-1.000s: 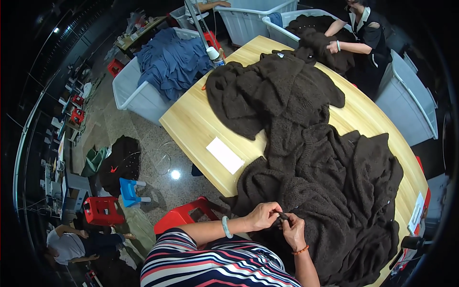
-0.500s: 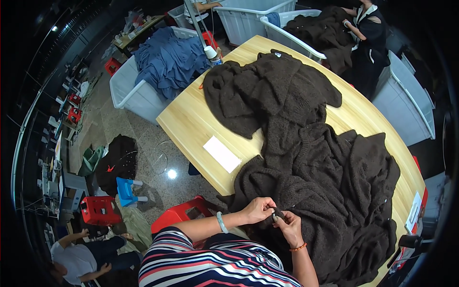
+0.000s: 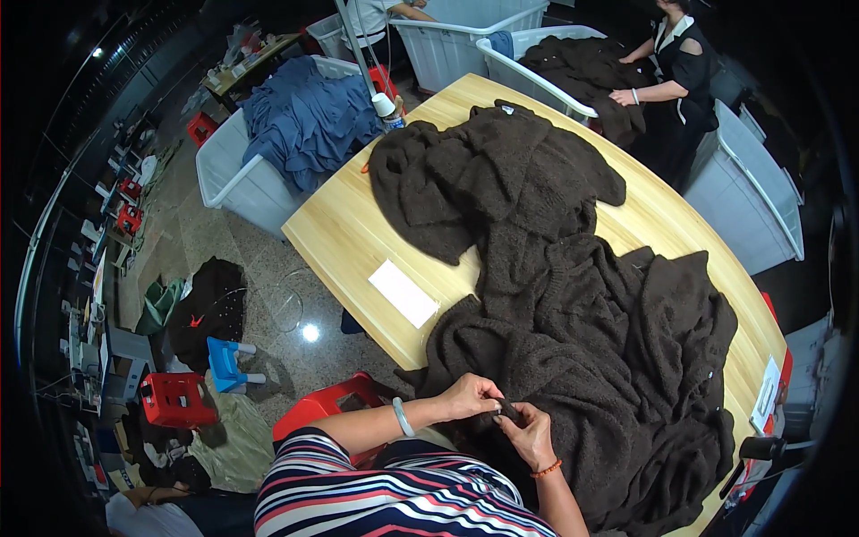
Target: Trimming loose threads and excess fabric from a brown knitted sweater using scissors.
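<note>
A long, light wooden tabletop (image 3: 358,234) is seen running from the near right corner to the far end. Most of it is covered by a heap of dark brown fuzzy knitwear (image 3: 582,340), spread from the near edge up to the far end and draped over the near edge. A white paper slip (image 3: 403,293) is laid flat on bare wood near the left edge, just beside the knitwear. A white-capped bottle (image 3: 386,107) is stood at the far left corner. Another white card (image 3: 767,394) is placed by the right edge.
</note>
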The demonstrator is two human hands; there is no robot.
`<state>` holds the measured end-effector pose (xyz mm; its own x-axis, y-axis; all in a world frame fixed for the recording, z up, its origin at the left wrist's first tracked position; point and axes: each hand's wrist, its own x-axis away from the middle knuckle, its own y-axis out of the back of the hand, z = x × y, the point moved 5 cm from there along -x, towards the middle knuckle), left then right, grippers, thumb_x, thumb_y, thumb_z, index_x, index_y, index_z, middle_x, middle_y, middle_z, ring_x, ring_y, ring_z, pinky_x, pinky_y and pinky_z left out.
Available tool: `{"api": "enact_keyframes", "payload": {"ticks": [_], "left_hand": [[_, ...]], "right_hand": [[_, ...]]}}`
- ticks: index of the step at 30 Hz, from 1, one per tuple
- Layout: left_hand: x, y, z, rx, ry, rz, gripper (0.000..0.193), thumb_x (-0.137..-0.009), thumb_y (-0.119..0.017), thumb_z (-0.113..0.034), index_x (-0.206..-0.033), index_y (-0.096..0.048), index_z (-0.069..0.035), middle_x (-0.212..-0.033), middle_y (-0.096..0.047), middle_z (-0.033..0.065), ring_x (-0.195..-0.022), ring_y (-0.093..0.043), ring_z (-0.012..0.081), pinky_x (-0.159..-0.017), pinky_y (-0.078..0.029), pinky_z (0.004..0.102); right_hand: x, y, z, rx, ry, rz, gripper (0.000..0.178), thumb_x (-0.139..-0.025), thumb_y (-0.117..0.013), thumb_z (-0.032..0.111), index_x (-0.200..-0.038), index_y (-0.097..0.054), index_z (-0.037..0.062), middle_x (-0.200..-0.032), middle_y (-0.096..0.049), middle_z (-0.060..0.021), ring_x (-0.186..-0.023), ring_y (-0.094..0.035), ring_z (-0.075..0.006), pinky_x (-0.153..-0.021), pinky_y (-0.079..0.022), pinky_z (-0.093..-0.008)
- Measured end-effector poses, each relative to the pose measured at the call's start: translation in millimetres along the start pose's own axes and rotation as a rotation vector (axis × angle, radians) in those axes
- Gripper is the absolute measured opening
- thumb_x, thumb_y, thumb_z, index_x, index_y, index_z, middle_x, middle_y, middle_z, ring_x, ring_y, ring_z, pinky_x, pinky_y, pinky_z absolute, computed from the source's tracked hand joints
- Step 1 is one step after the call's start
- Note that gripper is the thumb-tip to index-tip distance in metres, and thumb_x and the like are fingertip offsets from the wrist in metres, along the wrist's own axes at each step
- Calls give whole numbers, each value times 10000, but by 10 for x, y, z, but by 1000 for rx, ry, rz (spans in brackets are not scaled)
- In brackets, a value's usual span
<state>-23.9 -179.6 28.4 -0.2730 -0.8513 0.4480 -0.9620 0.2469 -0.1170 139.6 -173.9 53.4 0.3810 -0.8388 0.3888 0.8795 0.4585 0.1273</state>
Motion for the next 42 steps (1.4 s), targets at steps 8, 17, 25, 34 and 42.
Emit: {"api": "enact_keyframes", "payload": {"ticks": [8, 17, 25, 34, 42], "left_hand": [[126, -2, -63, 69, -1, -9, 161, -853, -647, -13, -1003, -659, 44, -872, -677, 34, -755, -601, 55, -670, -488, 193], [209, -56, -51, -210, -40, -33, 111, -877, -606, -1, -971, -661, 18, -747, -617, -30, -636, -522, 6, -523, -402, 177], [138, -15, -43, 9, 62, 28, 131, -867, -590, 49, -981, -648, 22, -862, -656, 0, -718, -574, 27, -651, -465, 171], [44, -1, 107, 343, 162, 127, 106, -860, -628, -1, -962, -650, -15, -795, -636, -10, -654, -555, 47, -612, -455, 194], [-49, -47, 112, 157, 7, 22, 83, -882, -595, 1, -960, -624, -6, -815, -615, -27, -690, -522, 18, -614, -427, 189]], "right_hand": [[80, -1, 167, 166, 31, -50, 232, -786, -713, 108, -954, -674, -47, -749, -656, -72, -617, -585, -96, -585, -478, -241], [74, 31, -46, 93, -42, 10, 253, -783, -684, 93, -986, -656, -57, -789, -669, -148, -691, -626, -152, -625, -502, -301], [51, -16, -130, -186, -130, 103, 194, -839, -681, 42, -1009, -661, -49, -744, -655, -13, -650, -578, -48, -592, -473, -205], [37, 45, -56, -173, -71, 88, 166, -807, -678, 39, -932, -681, -69, -660, -634, -49, -609, -562, -58, -550, -459, -240], [50, -11, -9, -107, -40, -48, 223, -825, -697, 105, -952, -655, -73, -697, -608, -15, -602, -507, -45, -546, -437, -234]]}}
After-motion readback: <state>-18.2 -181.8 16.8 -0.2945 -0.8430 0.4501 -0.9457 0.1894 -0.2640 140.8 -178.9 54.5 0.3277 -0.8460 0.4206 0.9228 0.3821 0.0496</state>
